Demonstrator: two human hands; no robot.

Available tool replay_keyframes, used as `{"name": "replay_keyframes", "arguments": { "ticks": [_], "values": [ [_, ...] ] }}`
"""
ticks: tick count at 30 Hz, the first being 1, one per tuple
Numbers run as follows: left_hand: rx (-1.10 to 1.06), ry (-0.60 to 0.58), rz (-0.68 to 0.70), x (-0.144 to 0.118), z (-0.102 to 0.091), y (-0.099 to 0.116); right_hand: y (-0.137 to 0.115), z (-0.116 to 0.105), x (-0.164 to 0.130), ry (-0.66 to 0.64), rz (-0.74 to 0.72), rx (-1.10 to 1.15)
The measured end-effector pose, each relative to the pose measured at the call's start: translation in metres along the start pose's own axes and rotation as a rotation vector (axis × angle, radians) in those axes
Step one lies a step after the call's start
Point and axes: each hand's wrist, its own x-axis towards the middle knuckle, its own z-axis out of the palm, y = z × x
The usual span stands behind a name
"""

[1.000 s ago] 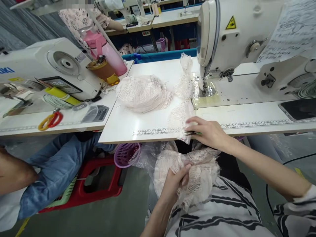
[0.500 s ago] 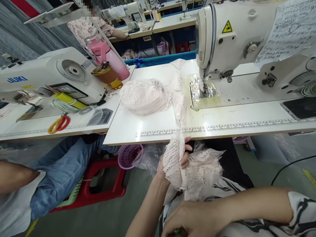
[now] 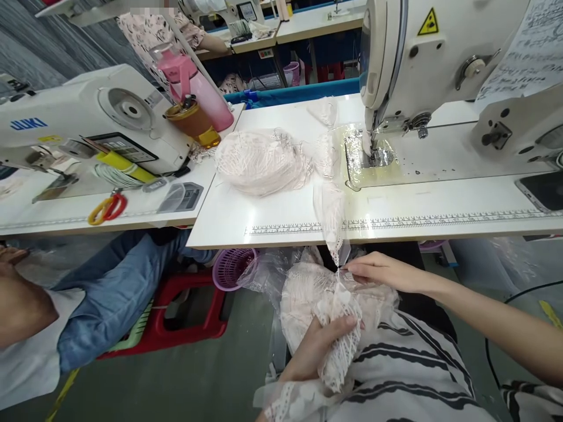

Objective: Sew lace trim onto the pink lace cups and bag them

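Observation:
My left hand grips a pale pink lace piece over my lap, on top of a bundle of lace in clear plastic. My right hand pinches the point where that piece joins a chain of lace pieces hanging off the table edge. The chain runs up the white table toward the needle of the white sewing machine. Whether the right hand also holds a small tool is hidden.
A heap of finished lace lies left of the needle. A purple basket hangs under the table. On the left are a second machine, scissors, a pink bottle and a seated person's knee.
My right hand came from low at my lap up to the lace chain below the table edge. My left hand sank with its lace piece, and the chain now hangs straight.

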Motion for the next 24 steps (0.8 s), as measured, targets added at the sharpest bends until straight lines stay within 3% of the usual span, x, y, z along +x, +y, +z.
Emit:
{"name": "replay_keyframes", "arguments": {
  "ticks": [5,16,19,22,24],
  "values": [
    [-0.007,0.046,-0.02,-0.002,0.003,0.008,-0.006,0.003,0.013,-0.048,-0.01,0.063],
    [-0.077,0.059,-0.016,-0.001,0.005,0.009,-0.006,0.001,0.011,0.068,0.025,-0.045],
    [-0.204,-0.04,0.09,0.003,-0.002,0.008,-0.013,0.002,-0.002,0.104,-0.006,-0.198],
    [-0.303,-0.256,0.235,0.011,-0.013,0.008,-0.022,-0.004,-0.008,0.278,-0.245,-0.506],
    [-0.317,-0.231,0.24,0.018,-0.021,0.01,-0.026,-0.011,0.001,0.42,-0.377,-0.793]
  ]
}}
